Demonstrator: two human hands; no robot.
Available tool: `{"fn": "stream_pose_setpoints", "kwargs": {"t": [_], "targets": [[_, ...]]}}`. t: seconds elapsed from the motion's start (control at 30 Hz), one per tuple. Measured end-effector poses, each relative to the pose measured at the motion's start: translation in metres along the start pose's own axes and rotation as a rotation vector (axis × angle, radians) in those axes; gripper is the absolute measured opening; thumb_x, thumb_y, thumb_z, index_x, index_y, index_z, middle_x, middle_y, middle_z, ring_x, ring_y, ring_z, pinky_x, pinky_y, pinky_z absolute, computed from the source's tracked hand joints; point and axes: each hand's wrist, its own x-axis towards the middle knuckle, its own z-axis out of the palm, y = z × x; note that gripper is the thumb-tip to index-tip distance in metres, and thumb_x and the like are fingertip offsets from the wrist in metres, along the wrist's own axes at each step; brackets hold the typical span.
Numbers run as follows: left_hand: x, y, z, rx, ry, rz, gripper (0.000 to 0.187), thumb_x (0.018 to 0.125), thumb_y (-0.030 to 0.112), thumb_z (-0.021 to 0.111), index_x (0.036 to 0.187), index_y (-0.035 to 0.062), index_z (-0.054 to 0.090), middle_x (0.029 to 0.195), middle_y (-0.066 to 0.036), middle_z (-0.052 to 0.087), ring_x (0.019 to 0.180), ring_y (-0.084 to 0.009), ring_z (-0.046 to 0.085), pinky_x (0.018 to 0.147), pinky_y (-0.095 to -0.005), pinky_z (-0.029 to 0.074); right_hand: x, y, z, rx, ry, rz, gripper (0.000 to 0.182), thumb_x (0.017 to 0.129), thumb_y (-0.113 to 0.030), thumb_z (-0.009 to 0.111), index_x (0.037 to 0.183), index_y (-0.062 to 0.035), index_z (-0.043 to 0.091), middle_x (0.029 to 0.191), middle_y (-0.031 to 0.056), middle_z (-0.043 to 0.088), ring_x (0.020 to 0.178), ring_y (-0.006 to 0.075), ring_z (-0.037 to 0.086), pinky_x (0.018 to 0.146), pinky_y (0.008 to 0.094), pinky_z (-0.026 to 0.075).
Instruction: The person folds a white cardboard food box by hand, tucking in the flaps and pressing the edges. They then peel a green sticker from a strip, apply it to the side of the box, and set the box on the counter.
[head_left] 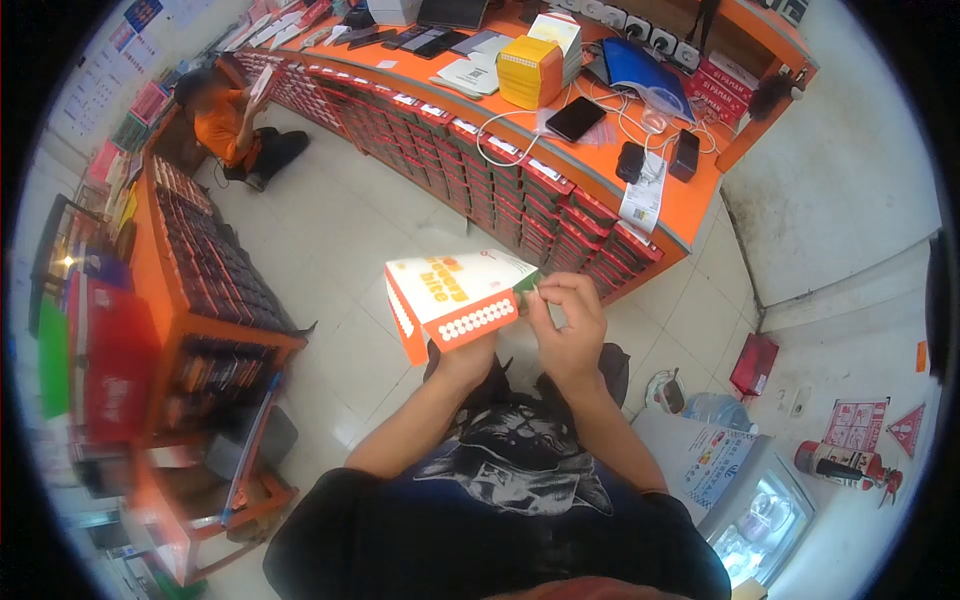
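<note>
In front of my body I hold a cardboard food box, white with orange edges, rows of white dots and yellow lettering. An orange flap hangs down at its left end. From below, my left hand supports the box, its fingers hidden behind the cardboard. The thumb and fingers of my right hand are pinched together at the green right end of the box. What exactly lies between those fingertips is too small to make out.
An orange counter with stacked red-and-black boxes runs ahead. On it are a phone, cables, a yellow box and a blue pouch. A person in orange crouches at the far left. A fire extinguisher stands right.
</note>
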Motion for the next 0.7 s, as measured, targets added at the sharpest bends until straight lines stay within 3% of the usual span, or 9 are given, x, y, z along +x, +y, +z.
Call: {"fn": "stream_pose_setpoints", "kwargs": {"t": [0.1, 0.2, 0.37, 0.5, 0.6, 0.67, 0.7], "targets": [[0.001, -0.001, 0.001, -0.031, -0.022, 0.033, 0.025, 0.097, 0.003, 0.065, 0.121, 0.0013, 0.061, 0.114, -0.007, 0.063, 0.103, -0.0167, 0.063, 0.088, -0.0327, 0.055, 0.002, -0.002, 0.002, 0.036, 0.019, 0.054, 0.011, 0.082, 0.002, 0.076, 0.088, 0.0022, 0.066, 0.097, 0.0117, 0.066, 0.088, 0.0237, 0.064, 0.079, 0.0333, 0.051], [0.000, 0.003, 0.005, 0.042, -0.083, 0.028, 0.025, 0.096, 0.006, 0.066, 0.121, 0.0051, 0.059, 0.109, -0.004, 0.060, 0.102, -0.0153, 0.059, 0.090, -0.0320, 0.050, 0.000, -0.004, 0.004, 0.059, 0.036, 0.083, 0.010, 0.083, 0.002, 0.075, 0.088, 0.0023, 0.066, 0.097, 0.0113, 0.066, 0.087, 0.0236, 0.064, 0.078, 0.0333, 0.051], [0.001, 0.006, 0.003, 0.400, -0.173, 0.197, 0.021, 0.099, 0.008, 0.064, 0.117, 0.0023, 0.057, 0.104, -0.004, 0.059, 0.091, -0.0135, 0.056, 0.078, -0.0312, 0.049, -0.002, -0.004, 0.004, 0.080, 0.048, 0.104, 0.009, 0.084, 0.001, 0.075, 0.088, 0.0026, 0.067, 0.097, 0.0113, 0.065, 0.087, 0.0227, 0.064, 0.079, 0.0328, 0.051], [0.001, 0.004, 0.007, 0.305, -0.133, 0.127, 0.020, 0.100, 0.007, 0.062, 0.117, 0.0010, 0.058, 0.104, -0.005, 0.060, 0.092, -0.0149, 0.058, 0.080, -0.0314, 0.050, -0.002, -0.004, 0.003, 0.082, 0.062, 0.132, 0.008, 0.084, 0.002, 0.075, 0.088, 0.0029, 0.067, 0.097, 0.0112, 0.066, 0.088, 0.0226, 0.064, 0.080, 0.0325, 0.051], [0.003, -0.003, 0.000, 0.500, -0.168, 0.214, 0.020, 0.100, 0.006, 0.062, 0.119, 0.0006, 0.058, 0.107, -0.007, 0.062, 0.096, -0.0170, 0.060, 0.083, -0.0320, 0.051, 0.000, -0.001, 0.002, 0.080, 0.071, 0.141, 0.008, 0.084, 0.002, 0.075, 0.089, 0.0030, 0.068, 0.097, 0.0112, 0.066, 0.088, 0.0225, 0.064, 0.080, 0.0324, 0.051], [0.006, -0.010, -0.002, 0.816, -0.091, 0.449, 0.021, 0.100, 0.005, 0.062, 0.119, 0.0005, 0.060, 0.110, -0.008, 0.063, 0.099, -0.0185, 0.061, 0.086, -0.0329, 0.051, 0.001, 0.000, 0.002, 0.063, 0.070, 0.129, 0.008, 0.084, 0.002, 0.075, 0.089, 0.0030, 0.068, 0.097, 0.0112, 0.066, 0.088, 0.0224, 0.064, 0.080, 0.0324, 0.051], [0.005, -0.009, -0.002, 0.815, -0.093, 0.448, 0.021, 0.100, 0.005, 0.062, 0.119, 0.0005, 0.060, 0.110, -0.008, 0.063, 0.099, -0.0185, 0.061, 0.086, -0.0329, 0.051, 0.001, 0.000, 0.001, 0.063, 0.068, 0.126, 0.008, 0.084, 0.003, 0.074, 0.088, 0.0030, 0.067, 0.097, 0.0112, 0.066, 0.088, 0.0224, 0.064, 0.080, 0.0324, 0.051]]}}
